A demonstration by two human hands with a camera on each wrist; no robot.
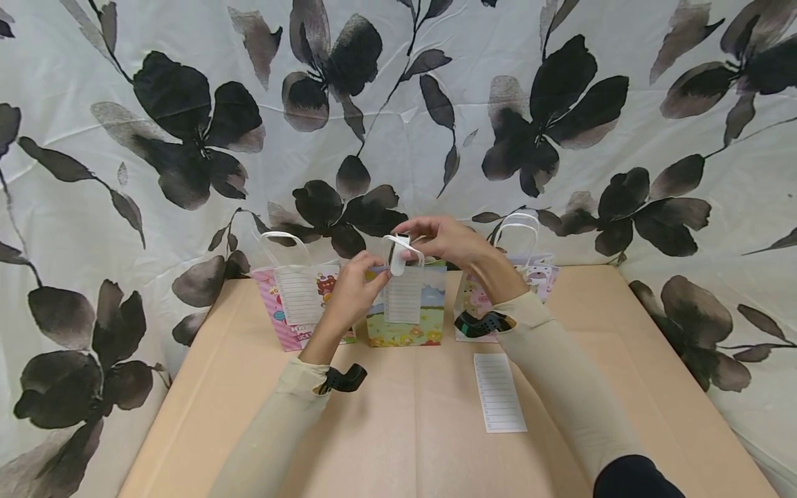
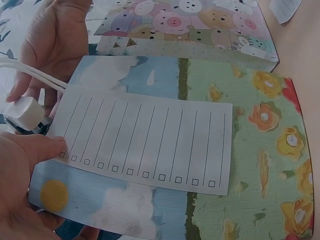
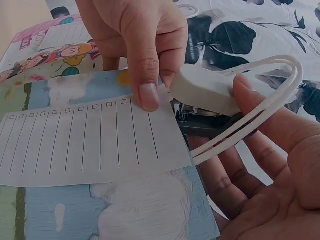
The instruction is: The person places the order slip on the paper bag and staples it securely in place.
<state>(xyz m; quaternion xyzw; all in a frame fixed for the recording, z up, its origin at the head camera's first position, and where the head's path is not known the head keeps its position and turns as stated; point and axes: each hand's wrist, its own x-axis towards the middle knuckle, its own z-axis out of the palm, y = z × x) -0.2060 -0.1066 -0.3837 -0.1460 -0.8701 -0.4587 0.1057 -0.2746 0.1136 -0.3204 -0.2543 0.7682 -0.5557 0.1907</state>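
A gift bag [image 1: 432, 318] with a painted sky and flower meadow stands at the middle of the table. Over its upper front lies a lined checklist sheet [image 2: 145, 140]. My left hand [image 1: 351, 290] pinches sheet and bag together at the top edge, its thumb [image 3: 149, 95] flat on the paper. My right hand [image 1: 451, 242] holds a small white stapler [image 3: 207, 90] with a dark base, thumb on top and fingers beneath. The stapler's mouth is right at the bag's top edge, beside the sheet's end. White handle cords [image 3: 280, 95] loop past the stapler and right thumb.
To the left stands a pink cartoon gift bag [image 1: 283, 335] with a similar sheet [image 1: 299, 297] on its front. A gift bag with animal faces [image 2: 175, 22] stands at the right, partly behind my right wrist. Another checklist sheet [image 1: 500, 394] lies on the table [image 1: 398, 429].
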